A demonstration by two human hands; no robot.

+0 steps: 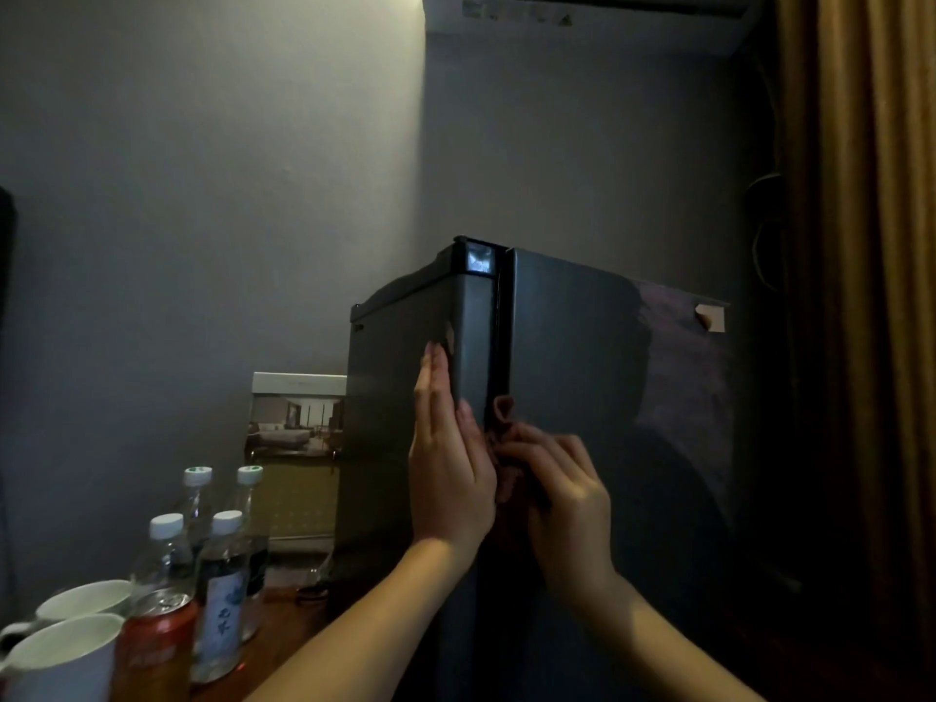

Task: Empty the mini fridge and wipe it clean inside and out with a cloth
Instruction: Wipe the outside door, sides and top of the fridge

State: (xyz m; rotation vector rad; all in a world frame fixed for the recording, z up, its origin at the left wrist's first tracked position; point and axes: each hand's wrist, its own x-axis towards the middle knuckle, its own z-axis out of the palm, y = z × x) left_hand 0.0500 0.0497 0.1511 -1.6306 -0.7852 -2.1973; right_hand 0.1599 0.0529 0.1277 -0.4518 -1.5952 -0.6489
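Observation:
The dark grey mini fridge [582, 357] stands in the corner with its door closed or almost closed, a narrow dark gap running down beside the hinge edge. My left hand [448, 463] lies flat with straight fingers against the fridge's left side panel near the front corner. My right hand [562, 494] grips a dark reddish cloth [501, 412] and presses it into the gap between door and body. Most of the cloth is hidden by my fingers.
On the wooden table at lower left stand several capped bottles [223, 580], a red can [157, 646] and two white cups [61, 661]. A framed picture card [296, 448] leans against the wall behind them. A brown curtain [871, 296] hangs right of the fridge.

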